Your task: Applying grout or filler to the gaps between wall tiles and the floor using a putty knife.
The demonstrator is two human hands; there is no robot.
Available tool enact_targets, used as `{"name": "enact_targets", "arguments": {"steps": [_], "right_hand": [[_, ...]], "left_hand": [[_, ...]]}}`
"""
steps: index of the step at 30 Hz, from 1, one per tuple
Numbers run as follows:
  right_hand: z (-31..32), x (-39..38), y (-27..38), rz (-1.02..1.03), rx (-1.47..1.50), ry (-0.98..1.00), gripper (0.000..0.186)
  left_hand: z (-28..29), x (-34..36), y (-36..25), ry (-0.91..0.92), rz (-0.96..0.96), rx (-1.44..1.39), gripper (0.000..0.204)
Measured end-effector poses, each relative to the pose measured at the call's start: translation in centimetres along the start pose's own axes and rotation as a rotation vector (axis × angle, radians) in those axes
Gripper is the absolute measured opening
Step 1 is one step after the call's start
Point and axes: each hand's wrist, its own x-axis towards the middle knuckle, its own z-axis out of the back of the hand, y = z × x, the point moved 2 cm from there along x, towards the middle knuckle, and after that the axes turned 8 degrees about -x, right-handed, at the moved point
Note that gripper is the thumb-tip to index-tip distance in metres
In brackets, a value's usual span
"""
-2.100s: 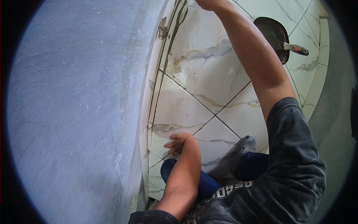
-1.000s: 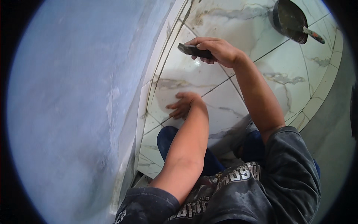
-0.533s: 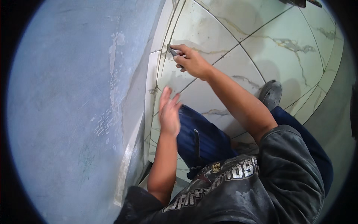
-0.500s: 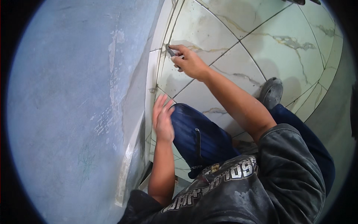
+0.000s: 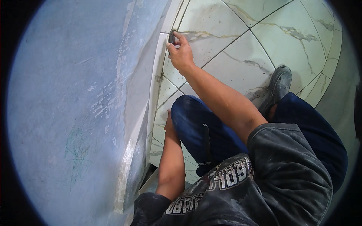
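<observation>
My right hand grips a small dark flat tool at the seam where the white marbled tile floor meets a narrow white skirting strip. My thumb and forefinger press on it near a cross joint in the strip. My left hand is low against the outer side of my bent knee in dark blue trousers, mostly hidden behind it, so its fingers cannot be made out.
A rough pale blue wall fills the left, with peeling patches near its foot. My grey, dusty shoe rests on the tiles at right. A narrow tile border curves along the right beside a grey surface.
My right hand has shifted up and left along the skirting with the tool. My left hand has dropped behind my knee, and the black pan seen earlier is out of view.
</observation>
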Motion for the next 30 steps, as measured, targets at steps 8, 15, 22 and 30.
{"name": "enact_targets", "arguments": {"steps": [8,15,22,30], "right_hand": [[-1.2,-0.5,-0.7,-0.010,0.054,-0.010,0.053],[-1.1,0.2,-1.5,0.105,-0.074,0.003,0.049],[0.4,-0.5,-0.8,0.064,-0.079,0.026,0.045],[0.8,0.7,-0.6,-0.025,-0.071,0.100,0.044]], "left_hand": [[-1.4,1.0,-0.8,0.072,0.042,-0.024,0.081],[-2.0,0.7,-0.8,0.078,0.079,-0.025,0.084],[-3.8,0.9,-1.1,0.184,0.110,-0.015,0.088],[-7.0,1.3,-1.1,0.285,0.153,-0.154,0.090]]}}
